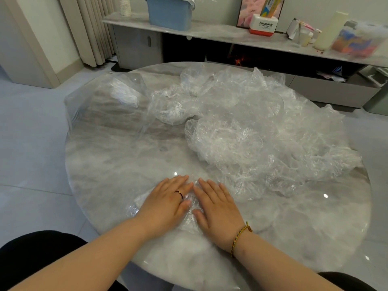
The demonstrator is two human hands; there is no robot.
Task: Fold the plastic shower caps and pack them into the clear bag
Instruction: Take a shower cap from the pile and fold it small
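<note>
One clear plastic shower cap (pixel 191 203) lies flat on the round marble table (pixel 109 177) near its front edge. My left hand (pixel 165 203) and my right hand (pixel 217 208) press on it side by side, palms down with straight fingers. A large heap of crumpled shower caps (pixel 252 135) covers the right and far part of the table. The clear bag (pixel 105 110) lies at the far left of the table, with a little folded plastic inside near its far end (pixel 126 94).
Behind the table runs a low shelf unit (pixel 210 32) carrying a blue bin (pixel 170 12), a white box (pixel 263 25) and bottles. A curtain (pixel 92 28) hangs at the back left. Grey tiled floor surrounds the table.
</note>
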